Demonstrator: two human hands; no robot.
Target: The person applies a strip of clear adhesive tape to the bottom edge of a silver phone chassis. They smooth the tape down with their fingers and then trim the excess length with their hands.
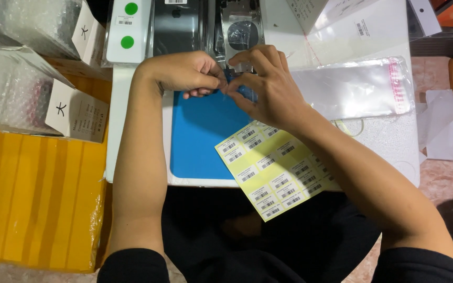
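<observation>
Small blue piece (247,93), mostly hidden by fingers, pinched between both hands over the far edge of the flat blue rectangular mat (200,136).

Left hand (187,73) and right hand (260,84) meet with fingertips closed together on it; its shape is hard to make out. Just beside the right wrist, a yellow sheet of white barcode stickers (273,170) overhangs the white tabletop's (394,141) near edge. A clear plastic sleeve with a red strip (357,86) lies at the right edge.

White table (394,141) bears blue mat (200,136), label sheet (273,167).
</observation>
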